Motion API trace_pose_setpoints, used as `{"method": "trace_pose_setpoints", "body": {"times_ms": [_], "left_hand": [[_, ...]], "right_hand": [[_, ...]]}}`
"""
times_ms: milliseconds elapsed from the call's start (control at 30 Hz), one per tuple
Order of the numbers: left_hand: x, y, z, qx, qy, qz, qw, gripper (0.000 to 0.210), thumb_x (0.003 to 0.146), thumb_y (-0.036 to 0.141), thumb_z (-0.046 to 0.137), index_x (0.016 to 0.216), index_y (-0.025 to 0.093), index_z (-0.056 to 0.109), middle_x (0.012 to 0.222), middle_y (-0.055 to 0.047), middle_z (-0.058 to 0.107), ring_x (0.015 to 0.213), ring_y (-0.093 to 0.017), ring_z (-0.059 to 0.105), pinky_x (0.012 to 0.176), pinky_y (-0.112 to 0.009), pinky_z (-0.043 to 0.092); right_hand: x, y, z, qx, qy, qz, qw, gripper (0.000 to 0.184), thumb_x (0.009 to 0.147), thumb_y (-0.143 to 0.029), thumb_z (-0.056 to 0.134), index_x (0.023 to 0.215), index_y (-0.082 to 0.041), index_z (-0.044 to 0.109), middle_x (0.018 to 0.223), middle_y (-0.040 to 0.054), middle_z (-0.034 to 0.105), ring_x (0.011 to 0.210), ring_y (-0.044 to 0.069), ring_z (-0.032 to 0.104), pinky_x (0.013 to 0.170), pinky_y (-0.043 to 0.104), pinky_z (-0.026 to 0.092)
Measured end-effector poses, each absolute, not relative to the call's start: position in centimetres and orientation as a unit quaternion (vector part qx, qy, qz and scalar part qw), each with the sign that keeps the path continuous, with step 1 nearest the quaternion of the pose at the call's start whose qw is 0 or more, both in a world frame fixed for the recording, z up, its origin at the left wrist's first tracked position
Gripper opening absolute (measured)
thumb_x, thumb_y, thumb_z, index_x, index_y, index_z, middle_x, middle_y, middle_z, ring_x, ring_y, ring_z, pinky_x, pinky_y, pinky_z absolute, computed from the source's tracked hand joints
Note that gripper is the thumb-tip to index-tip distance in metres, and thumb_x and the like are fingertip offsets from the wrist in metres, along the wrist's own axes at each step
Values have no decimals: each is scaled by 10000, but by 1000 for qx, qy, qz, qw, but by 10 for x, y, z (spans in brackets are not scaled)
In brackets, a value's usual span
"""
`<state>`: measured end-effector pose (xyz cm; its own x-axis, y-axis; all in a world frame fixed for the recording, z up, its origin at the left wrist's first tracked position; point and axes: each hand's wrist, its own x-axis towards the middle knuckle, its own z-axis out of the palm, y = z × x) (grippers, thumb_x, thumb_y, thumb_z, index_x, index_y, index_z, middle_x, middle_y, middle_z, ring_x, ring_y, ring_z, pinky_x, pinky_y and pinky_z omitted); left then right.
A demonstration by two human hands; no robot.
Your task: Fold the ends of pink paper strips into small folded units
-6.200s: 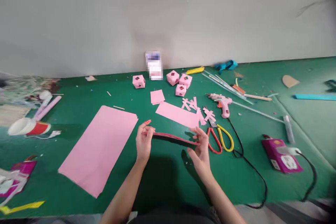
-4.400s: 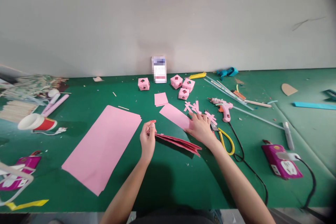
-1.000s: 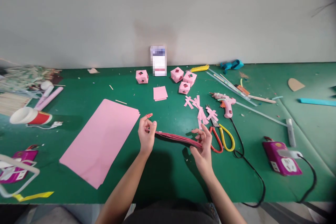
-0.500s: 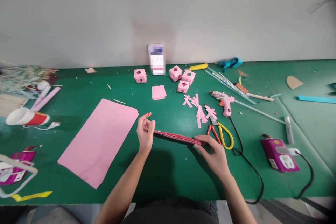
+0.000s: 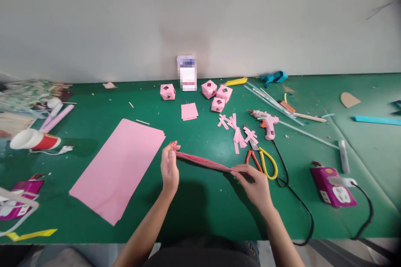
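Note:
Seen edge-on, a stack of pink paper (image 5: 203,161) is held above the green table, sloping down to the right. My left hand (image 5: 170,170) is closed on its left end, the thumb on the near side and red-patterned fingernails showing beyond. At the right end my right hand (image 5: 253,181) pinches the stack between thumb and fingers. A larger pile of pink sheets (image 5: 117,171) lies flat to the left. Beyond my hands are small pink paper squares (image 5: 189,111), cut pink strips (image 5: 237,133) and several pink paper cubes (image 5: 167,91) with diamond-shaped holes.
Pliers (image 5: 262,160) with red and yellow handles lie beside my right hand, near a pink glue gun (image 5: 266,123) with a black cord. Purple power boxes (image 5: 333,187) stand at both sides. At left a paper cup (image 5: 34,139) lies tipped over. A yellow cutter (image 5: 236,81) is at the back.
The left end of the paper stack has shifted slightly left and up with my left hand, and its layered edges show more. My right hand has barely moved.

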<state>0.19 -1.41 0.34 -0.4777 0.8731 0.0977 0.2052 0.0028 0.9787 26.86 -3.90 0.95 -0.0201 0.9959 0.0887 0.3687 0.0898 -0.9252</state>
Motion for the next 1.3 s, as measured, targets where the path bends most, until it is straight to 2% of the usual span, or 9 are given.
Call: {"method": "trace_pose_setpoints", "body": {"times_ms": [133,333,533,733,1300], "left_hand": [[4,-35,6,415,649,550,323,408,1023,498,442,1216,190,627,1338,-142,650,1314,-266,566,1127,-430,417],[3,-44,7,413,640,541,356,435,988,452,548,1354,216,542,1464,-146,578,1381,-262,530,1150,-418,424],[0,-42,7,396,664,546,323,319,994,437,537,1195,201,614,1234,-140,708,1206,-260,660,1052,-417,507],[0,-43,8,381,664,568,303,308,977,459,563,1128,198,627,1167,-126,726,1138,-251,693,1023,-413,527],[-4,-40,2,336,654,597,321,276,948,446,624,1058,197,666,1071,-93,748,1048,-234,727,959,-379,564]], "right_hand": [[266,-39,12,-562,-605,377,420,147,885,-358,719,854,-223,767,847,60,780,778,236,735,716,358,603],[266,-38,13,-556,-605,380,425,146,882,-357,719,828,-226,754,847,63,777,754,231,726,683,350,597],[267,-40,9,-571,-592,388,416,191,867,-357,738,989,-211,744,837,55,740,679,195,687,602,310,575],[269,-42,11,-559,-604,389,416,139,893,-351,712,910,-219,755,903,74,756,748,210,699,631,319,574],[267,-40,13,-553,-586,399,438,152,863,-360,748,901,-213,760,867,66,738,675,185,671,599,302,551]]}}
